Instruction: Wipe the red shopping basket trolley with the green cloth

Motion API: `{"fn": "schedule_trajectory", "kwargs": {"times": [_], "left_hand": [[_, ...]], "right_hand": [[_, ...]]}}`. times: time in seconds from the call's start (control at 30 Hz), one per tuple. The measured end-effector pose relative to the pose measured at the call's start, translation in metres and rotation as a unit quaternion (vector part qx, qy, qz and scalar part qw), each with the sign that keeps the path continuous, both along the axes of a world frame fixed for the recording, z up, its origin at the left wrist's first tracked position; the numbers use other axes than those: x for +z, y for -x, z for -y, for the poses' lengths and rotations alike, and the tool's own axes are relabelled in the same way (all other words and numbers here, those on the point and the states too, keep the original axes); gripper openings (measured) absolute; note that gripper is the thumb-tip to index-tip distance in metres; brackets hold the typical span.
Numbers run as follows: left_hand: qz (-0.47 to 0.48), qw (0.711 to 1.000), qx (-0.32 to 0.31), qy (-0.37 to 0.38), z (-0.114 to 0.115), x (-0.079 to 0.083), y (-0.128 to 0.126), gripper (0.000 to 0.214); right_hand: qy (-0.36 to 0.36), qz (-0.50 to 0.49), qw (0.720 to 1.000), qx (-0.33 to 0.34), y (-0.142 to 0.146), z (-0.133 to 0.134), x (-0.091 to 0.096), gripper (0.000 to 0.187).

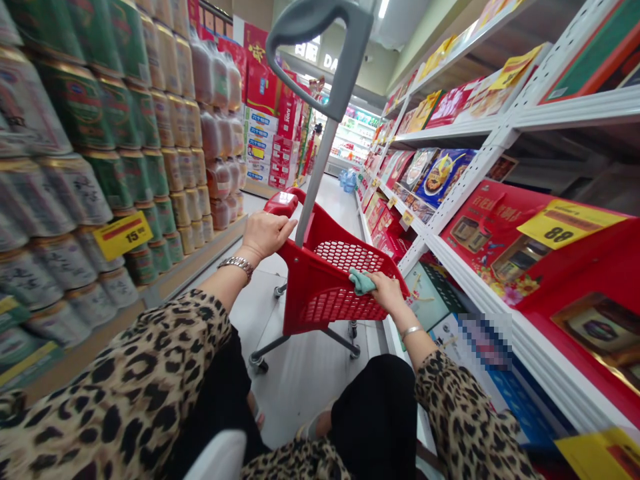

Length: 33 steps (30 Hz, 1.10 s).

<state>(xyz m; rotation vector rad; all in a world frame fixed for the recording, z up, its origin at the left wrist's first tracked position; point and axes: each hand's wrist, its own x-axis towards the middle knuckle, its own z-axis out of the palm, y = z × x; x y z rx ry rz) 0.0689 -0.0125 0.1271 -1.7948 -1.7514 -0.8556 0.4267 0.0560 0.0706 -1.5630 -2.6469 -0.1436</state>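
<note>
My left hand [267, 237] rests on the top corner of a red plastic shopping cart [299, 293], with a metal wristwatch [236, 265] on that wrist. My right hand [386, 292] grips a crumpled teal cloth [361, 282] against the cart's far rim, and a thin silver bangle [411, 331] circles that wrist. A grey pole [320, 160] rises from the cart to a grey loop handle [320, 40]. The cart's perforated basket looks bare, and it stands on small wheels on the floor.
Stacked drink cans [75, 160] line the left shelves. White metal shelving [500, 120] with red gift boxes runs along the right, close to my right arm. Yellow price tags [565, 230] hang on it. The tiled aisle floor [330, 200] stretches ahead to refrigerated shelves.
</note>
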Motion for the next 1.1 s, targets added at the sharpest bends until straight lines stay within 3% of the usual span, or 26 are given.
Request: {"fn": "schedule_trajectory", "kwargs": {"times": [0.17, 0.33, 0.5, 0.67, 0.77, 0.93, 1.1], "left_hand": [[-0.015, 0.999, -0.002, 0.035, -0.009, 0.005, 0.021, 0.056], [-0.032, 0.994, 0.04, 0.098, -0.019, 0.011, 0.04, 0.053], [-0.007, 0.994, 0.081, 0.073, -0.018, 0.007, 0.052, 0.049], [-0.038, 0.992, 0.04, 0.113, -0.014, 0.003, 0.065, 0.051], [-0.037, 0.989, 0.05, 0.135, -0.013, 0.003, 0.067, 0.051], [-0.005, 0.979, 0.127, 0.159, -0.015, 0.003, 0.058, 0.05], [0.001, 0.974, 0.115, 0.195, -0.025, 0.002, 0.06, 0.039]], "right_hand": [[0.003, 0.009, 1.0, -0.028, -0.011, 0.005, -0.005, 0.049], [-0.001, 0.018, 0.999, -0.05, -0.005, 0.016, -0.009, 0.048], [-0.006, 0.023, 0.997, -0.072, 0.014, 0.026, -0.015, 0.042], [-0.014, 0.022, 0.995, -0.097, 0.029, 0.034, -0.018, 0.041], [-0.024, 0.02, 0.994, -0.108, 0.036, 0.038, -0.019, 0.043], [-0.04, 0.013, 0.991, -0.123, 0.046, 0.041, -0.022, 0.046], [-0.045, 0.009, 0.991, -0.127, 0.048, 0.038, -0.023, 0.044]]}}
